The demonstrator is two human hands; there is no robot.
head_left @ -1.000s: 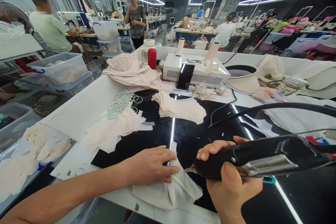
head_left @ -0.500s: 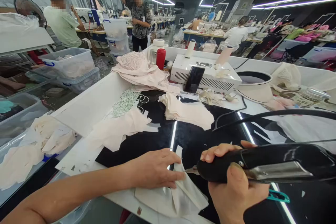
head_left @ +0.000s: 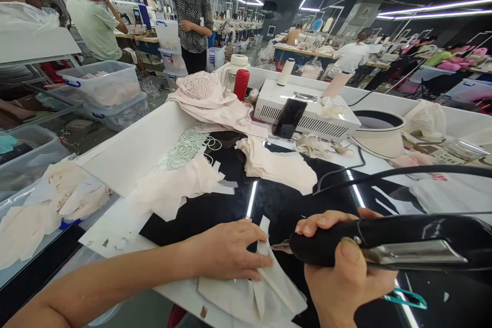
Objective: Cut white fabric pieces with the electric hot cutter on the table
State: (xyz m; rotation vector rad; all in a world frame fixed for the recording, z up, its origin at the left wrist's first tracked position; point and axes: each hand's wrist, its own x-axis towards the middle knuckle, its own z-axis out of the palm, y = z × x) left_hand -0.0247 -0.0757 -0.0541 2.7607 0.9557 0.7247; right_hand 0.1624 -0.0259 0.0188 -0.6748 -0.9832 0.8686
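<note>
My left hand [head_left: 234, 252] lies with fingers spread on a pale thin fabric piece [head_left: 226, 294], pressing it down at the near edge of the black work surface [head_left: 219, 215]. A folded strip of the fabric runs out from under my fingertips. My right hand [head_left: 340, 279] is wrapped round a black corded electric cutter [head_left: 418, 225] with a metal lever along its side. Its thin metal tip [head_left: 282, 247] points left, close to the fabric and my left fingers; whether it touches the cloth I cannot tell. Behind my right hand shows part of a teal loop [head_left: 407, 298].
Beyond my hands lie a stack of cream fabric pieces [head_left: 280, 166], loose pale pieces [head_left: 179, 184] and tangled green cord [head_left: 188, 148]. A vented white box [head_left: 307, 113], phone [head_left: 291, 118] and red bottle [head_left: 241, 84] stand behind. The cutter's cable [head_left: 384, 171] arches across the right. Co-workers are farther off.
The view has tipped slightly, so the bench sits a little lower and further right. The standing person in the patterned top appears nearer and further left. My hands have hardly moved.
</note>
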